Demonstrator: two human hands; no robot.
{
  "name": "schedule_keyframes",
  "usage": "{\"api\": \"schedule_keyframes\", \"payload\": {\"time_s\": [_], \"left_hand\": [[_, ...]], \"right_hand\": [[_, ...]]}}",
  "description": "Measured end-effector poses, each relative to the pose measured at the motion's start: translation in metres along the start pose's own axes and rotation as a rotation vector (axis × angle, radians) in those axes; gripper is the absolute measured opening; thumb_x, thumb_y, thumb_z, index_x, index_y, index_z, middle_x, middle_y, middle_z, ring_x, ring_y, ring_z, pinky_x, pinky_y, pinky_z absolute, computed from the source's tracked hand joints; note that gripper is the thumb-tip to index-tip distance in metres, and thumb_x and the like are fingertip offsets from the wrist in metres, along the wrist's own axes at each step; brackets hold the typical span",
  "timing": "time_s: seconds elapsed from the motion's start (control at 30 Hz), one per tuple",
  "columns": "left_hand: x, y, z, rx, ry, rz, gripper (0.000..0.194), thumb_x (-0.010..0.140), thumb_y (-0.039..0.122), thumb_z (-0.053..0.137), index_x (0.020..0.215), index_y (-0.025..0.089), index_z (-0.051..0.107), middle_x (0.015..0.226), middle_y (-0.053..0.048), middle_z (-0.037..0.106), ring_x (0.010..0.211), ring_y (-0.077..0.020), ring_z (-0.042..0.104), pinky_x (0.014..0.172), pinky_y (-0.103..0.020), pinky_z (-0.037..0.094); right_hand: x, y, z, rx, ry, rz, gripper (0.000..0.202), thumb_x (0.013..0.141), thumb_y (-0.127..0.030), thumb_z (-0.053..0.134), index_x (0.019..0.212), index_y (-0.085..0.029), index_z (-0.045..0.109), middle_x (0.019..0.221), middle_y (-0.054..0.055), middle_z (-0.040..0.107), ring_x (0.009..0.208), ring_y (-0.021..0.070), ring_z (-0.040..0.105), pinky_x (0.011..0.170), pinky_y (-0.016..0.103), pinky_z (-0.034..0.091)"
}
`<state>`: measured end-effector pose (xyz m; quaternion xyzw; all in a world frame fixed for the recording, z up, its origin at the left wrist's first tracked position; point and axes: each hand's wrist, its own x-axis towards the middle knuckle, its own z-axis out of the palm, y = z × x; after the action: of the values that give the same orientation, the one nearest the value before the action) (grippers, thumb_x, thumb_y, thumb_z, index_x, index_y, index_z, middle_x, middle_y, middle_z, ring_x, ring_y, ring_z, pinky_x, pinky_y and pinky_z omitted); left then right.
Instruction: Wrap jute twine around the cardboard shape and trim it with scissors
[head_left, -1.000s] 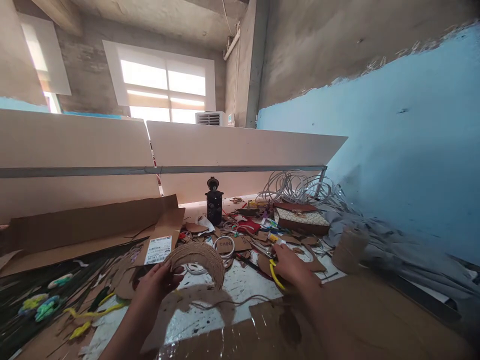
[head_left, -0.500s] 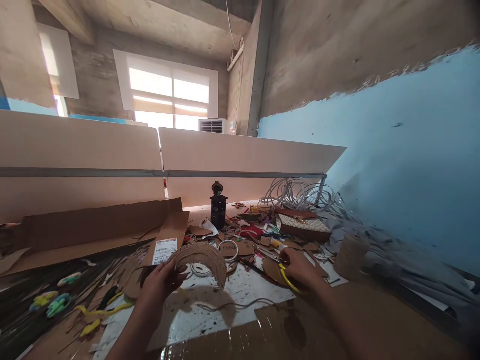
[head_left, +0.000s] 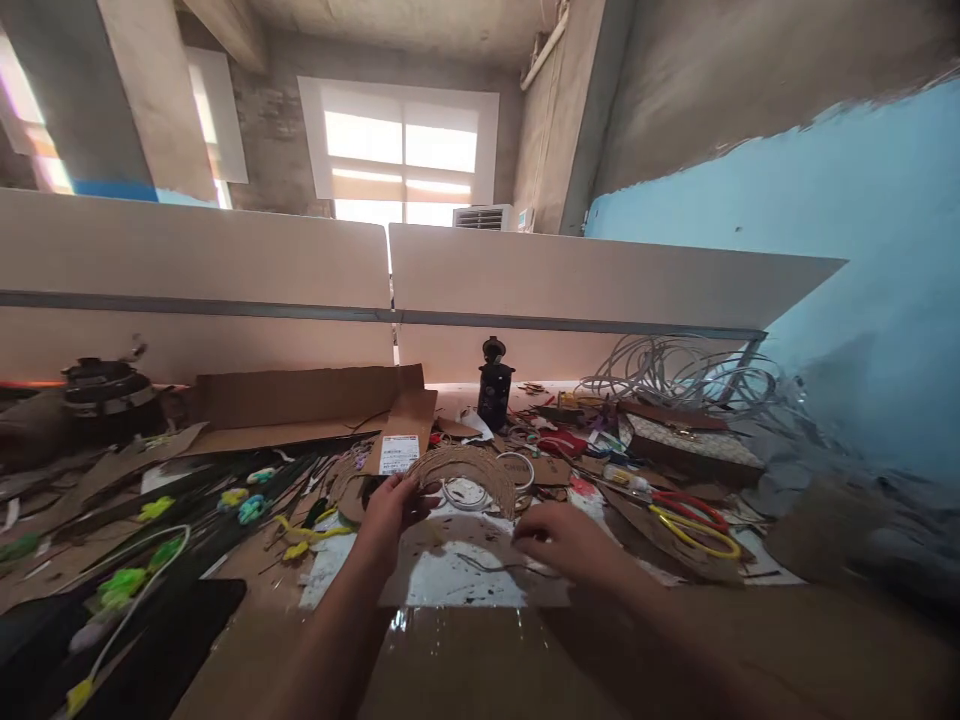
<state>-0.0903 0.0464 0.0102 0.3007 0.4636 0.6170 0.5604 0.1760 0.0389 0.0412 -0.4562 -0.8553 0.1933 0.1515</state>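
Note:
My left hand [head_left: 394, 510] is closed on the left end of a twine-wrapped arch [head_left: 469, 465], which curves up over the littered white sheet [head_left: 480, 590]. Close to the arch's right end is my right hand [head_left: 559, 540], its fingers bent and loosely apart, with nothing visible in them. A thin cord [head_left: 495, 567] lies across the sheet below. To the right, scissors [head_left: 697, 525] with one red and one yellow handle rest on cardboard pieces. White rings [head_left: 465, 495] lie behind the arch.
A black bottle [head_left: 495, 395] stands at the back. A patterned bag [head_left: 686, 445] and coiled white tubing [head_left: 667, 370] are at the right. A cardboard box [head_left: 300, 405] and crocheted flowers [head_left: 251, 510] lie left. A white partition [head_left: 600, 285] borders the table.
My right hand has let go of the scissors and moved left to the arch's right end. My left hand still holds the arch. The view has turned left.

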Motion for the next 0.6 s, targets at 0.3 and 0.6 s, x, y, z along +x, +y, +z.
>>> {"api": "schedule_keyframes", "payload": {"time_s": [0.3,0.6], "left_hand": [[0.006,0.004,-0.007,-0.033,0.06,0.039,0.016,0.084,0.029,0.065,0.091,0.017,0.06,0.083,-0.008,0.079,0.06,-0.0145,0.07,0.061,-0.025,0.05],[-0.008,0.002,0.01,0.051,-0.069,-0.08,0.025,0.088,0.039,0.062,0.1,0.017,0.064,0.073,-0.003,0.072,0.061,-0.0149,0.067,0.062,-0.026,0.047]], "right_hand": [[0.009,-0.028,0.072,-0.165,0.1,0.08,0.019,0.083,-0.012,0.049,0.085,-0.02,0.066,0.095,0.008,0.07,0.087,0.022,0.062,0.072,0.029,0.037],[-0.004,-0.038,-0.016,0.747,0.225,0.07,0.018,0.081,-0.039,0.063,0.084,-0.022,0.059,0.075,-0.001,0.061,0.06,0.0147,0.053,0.053,0.026,0.044]]}}
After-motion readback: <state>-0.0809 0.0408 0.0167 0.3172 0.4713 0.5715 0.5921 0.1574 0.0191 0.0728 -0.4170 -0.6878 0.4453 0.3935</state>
